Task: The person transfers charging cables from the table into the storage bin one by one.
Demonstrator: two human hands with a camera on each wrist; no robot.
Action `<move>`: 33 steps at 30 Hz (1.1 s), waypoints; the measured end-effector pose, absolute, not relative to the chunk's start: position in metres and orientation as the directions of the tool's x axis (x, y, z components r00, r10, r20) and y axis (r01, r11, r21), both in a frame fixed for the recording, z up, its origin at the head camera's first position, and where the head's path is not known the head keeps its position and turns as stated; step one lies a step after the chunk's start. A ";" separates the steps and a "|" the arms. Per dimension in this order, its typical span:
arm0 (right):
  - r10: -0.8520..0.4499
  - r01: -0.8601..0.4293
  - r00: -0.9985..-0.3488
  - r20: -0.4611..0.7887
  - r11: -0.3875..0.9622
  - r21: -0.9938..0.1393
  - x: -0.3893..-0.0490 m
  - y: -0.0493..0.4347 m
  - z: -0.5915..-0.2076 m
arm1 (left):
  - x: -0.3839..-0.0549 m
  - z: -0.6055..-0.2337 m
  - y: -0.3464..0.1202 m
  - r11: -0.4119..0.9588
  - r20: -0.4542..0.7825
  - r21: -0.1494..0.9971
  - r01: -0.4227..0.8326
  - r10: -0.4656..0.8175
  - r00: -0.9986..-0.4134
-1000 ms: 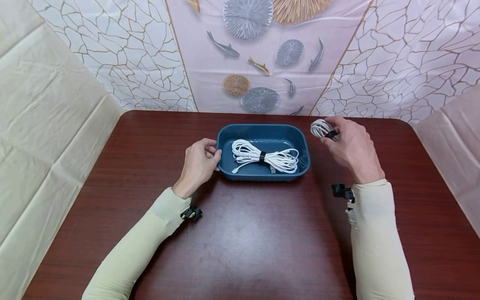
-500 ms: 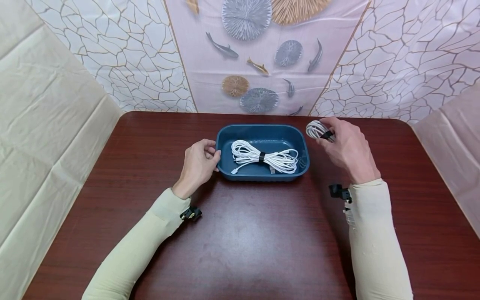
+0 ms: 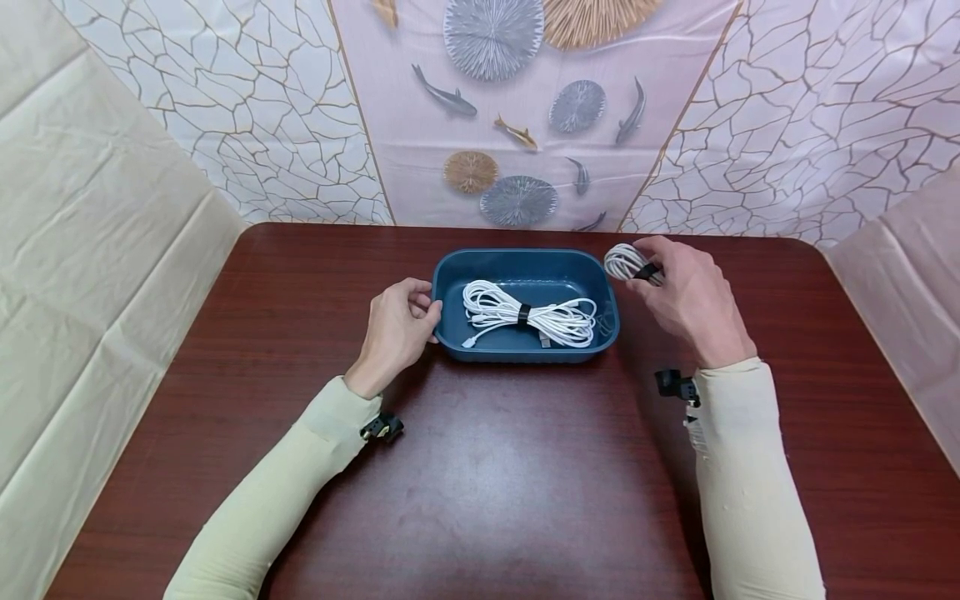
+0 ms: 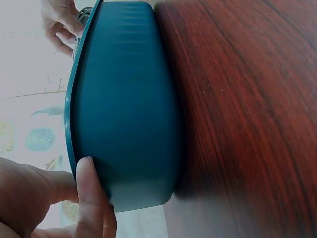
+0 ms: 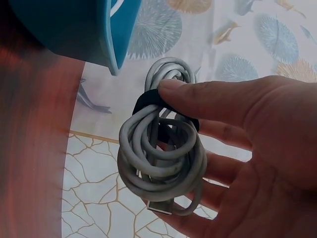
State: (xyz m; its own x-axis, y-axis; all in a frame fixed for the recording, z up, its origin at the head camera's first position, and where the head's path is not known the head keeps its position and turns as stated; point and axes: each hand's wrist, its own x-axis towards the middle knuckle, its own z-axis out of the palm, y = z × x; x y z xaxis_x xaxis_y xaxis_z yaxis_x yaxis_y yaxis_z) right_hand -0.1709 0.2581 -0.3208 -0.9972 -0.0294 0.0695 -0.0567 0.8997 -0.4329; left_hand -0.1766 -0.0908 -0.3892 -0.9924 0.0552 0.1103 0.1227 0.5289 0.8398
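A blue plastic bin (image 3: 525, 356) stands on the table, with a long white cable bundle (image 3: 525, 313) lying inside. A black strap binds that bundle at its middle; its ends show plugs. At the bin's left end, my left hand (image 3: 397, 329) holds the rim between thumb and fingers, as the left wrist view also shows. My right hand (image 3: 690, 292) is just beyond the right end, in the air. It pinches a coiled light-grey USB cable (image 5: 161, 153) by its black strap (image 5: 147, 100), thumb on top and fingers behind. The coil hangs close to the bin's right rim.
The dark red wooden table (image 3: 495, 483) carries the bin near its back edge. A patterned cloth (image 3: 517, 108) hangs right behind that edge. Pale cloth panels (image 3: 97, 250) stand at both sides.
My right hand has moved a little left with the grey cable, bringing it near the bin's right rim. My left hand and the bundle in the bin stay put.
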 end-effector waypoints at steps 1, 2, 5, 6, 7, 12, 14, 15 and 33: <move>-0.033 -0.060 -0.997 0.070 0.899 -0.433 -0.171 0.258 -0.321 | -0.177 -0.389 -0.091 0.530 0.111 0.839 0.123 0.055 -0.992; -0.035 -0.063 -0.997 0.071 0.899 -0.434 -0.171 0.258 -0.321 | -0.177 -0.389 -0.091 0.532 0.112 0.837 0.124 0.055 -0.992; -0.041 -0.069 -0.996 0.074 0.896 -0.439 -0.171 0.257 -0.321 | -0.177 -0.389 -0.091 0.540 0.116 0.832 0.127 0.054 -0.992; -0.043 -0.073 -0.996 0.079 0.895 -0.440 -0.172 0.256 -0.321 | -0.177 -0.389 -0.091 0.542 0.117 0.831 0.128 0.054 -0.992; -0.044 -0.076 -0.996 0.082 0.893 -0.444 -0.172 0.256 -0.321 | -0.177 -0.389 -0.091 0.542 0.118 0.830 0.128 0.055 -0.992; -0.056 -0.099 -0.993 0.107 0.887 -0.450 -0.172 0.254 -0.322 | -0.177 -0.389 -0.091 0.541 0.116 0.831 0.128 0.056 -0.992; -0.059 -0.103 -0.992 0.111 0.887 -0.449 -0.172 0.253 -0.322 | -0.177 -0.389 -0.091 0.540 0.116 0.832 0.128 0.057 -0.992; -0.060 -0.103 -0.992 0.111 0.887 -0.449 -0.173 0.253 -0.322 | -0.177 -0.389 -0.091 0.540 0.115 0.832 0.128 0.057 -0.992; -0.072 -0.129 -0.987 0.147 0.893 -0.430 -0.175 0.246 -0.326 | -0.176 -0.389 -0.091 0.530 0.112 0.838 0.129 0.064 -0.992</move>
